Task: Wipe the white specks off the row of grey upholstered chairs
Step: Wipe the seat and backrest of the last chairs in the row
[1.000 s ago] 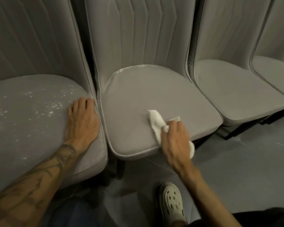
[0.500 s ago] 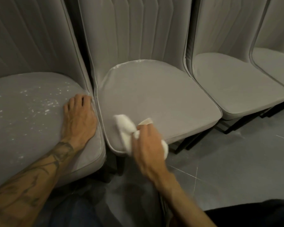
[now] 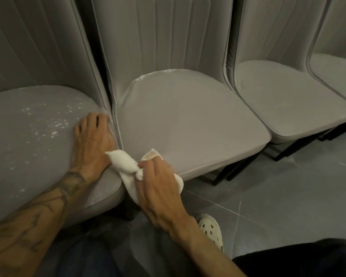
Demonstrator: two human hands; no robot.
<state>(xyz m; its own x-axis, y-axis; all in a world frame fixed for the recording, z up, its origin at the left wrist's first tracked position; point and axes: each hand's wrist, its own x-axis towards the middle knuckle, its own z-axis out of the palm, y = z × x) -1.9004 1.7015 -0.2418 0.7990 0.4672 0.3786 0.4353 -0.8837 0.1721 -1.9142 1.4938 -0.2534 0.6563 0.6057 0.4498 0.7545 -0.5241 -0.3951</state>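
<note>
Probably for support, the left hand (image 3: pixel 92 142) is laid flat, fingers (image 3: pixel 90 121) together, on the speckled seat (image 3: pixel 28 160); the cloth (image 3: pixel 121 161) is clutched by the right hand (image 3: pixel 158 186).

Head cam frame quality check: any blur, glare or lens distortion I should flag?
Head view: dim, flat light, no glare on the grey upholstered chair seats; wide-angle bowing leans the outer chair backs outward; right hand and crumpled white cloth only slightly soft; white specks resolve clearly; bottom edge falls into dark shadow.
</note>
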